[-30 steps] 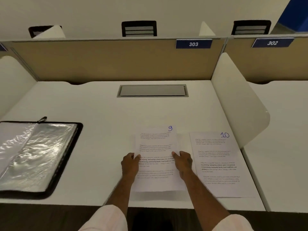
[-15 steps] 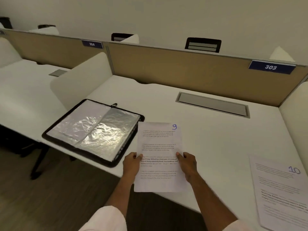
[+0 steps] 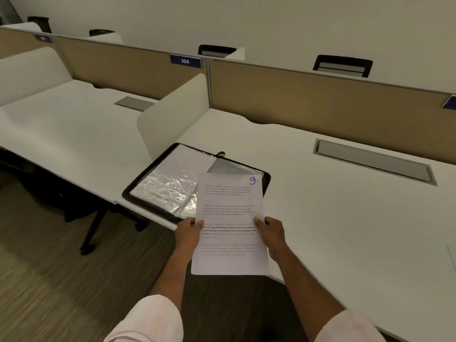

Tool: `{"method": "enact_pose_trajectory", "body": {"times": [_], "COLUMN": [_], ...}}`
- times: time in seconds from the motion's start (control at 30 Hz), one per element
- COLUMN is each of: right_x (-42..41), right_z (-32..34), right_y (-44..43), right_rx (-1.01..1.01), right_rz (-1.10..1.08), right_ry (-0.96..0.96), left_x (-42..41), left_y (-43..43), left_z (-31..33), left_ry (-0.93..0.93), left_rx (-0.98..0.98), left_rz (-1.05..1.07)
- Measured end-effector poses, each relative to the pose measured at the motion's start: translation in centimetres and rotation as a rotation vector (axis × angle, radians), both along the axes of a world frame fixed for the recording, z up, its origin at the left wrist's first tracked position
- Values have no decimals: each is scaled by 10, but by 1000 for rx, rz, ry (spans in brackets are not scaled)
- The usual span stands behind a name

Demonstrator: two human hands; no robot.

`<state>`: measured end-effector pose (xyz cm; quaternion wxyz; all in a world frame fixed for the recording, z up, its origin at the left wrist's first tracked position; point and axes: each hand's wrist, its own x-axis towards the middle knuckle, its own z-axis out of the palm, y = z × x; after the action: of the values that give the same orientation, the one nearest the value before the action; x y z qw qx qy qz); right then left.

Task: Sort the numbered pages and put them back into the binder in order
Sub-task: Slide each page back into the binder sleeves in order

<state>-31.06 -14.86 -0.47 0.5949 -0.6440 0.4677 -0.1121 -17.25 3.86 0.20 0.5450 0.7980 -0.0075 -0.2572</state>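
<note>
handwritten "9" on page (image 3: 229,223); "304" on divider sign (image 3: 185,61).

The page (image 3: 229,218) marked with a blue 9 is being held above the desk (image 3: 320,206), printed side up. Its lower part is hanging past the desk's near edge, with the left hand (image 3: 188,230) and right hand (image 3: 271,233) pinching its side edges. The black-rimmed binder (image 3: 167,183) is lying open and flat at the desk's near left corner. It is showing crinkled clear sleeves, and the page is covering its right side.
</note>
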Motion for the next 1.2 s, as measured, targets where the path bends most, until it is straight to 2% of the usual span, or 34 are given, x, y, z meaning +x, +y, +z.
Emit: {"method": "enact_pose_trajectory", "body": {"times": [0.3, 0.57, 0.87, 1.1, 1.2], "right_x": [78, 159, 198, 206, 214], "right_z": [-19, -38, -33, -13, -11], "right_y": [-7, -33, -58, -31, -10], "right_rx": [16, 64, 46, -157, -270], "right_rz": [18, -39, -123, -200, -185], "right_ry": [1, 12, 37, -92, 49], "left_x": [84, 176, 233, 253, 255], "left_y": [-8, -40, -78, -93, -94], "left_z": [-19, -34, -23, -18, -7], "left_ry": [18, -22, -54, -210, -314], "left_rx": [14, 171, 232, 319, 343], "left_rz": [-1, -94, -178, -343, -427]}}
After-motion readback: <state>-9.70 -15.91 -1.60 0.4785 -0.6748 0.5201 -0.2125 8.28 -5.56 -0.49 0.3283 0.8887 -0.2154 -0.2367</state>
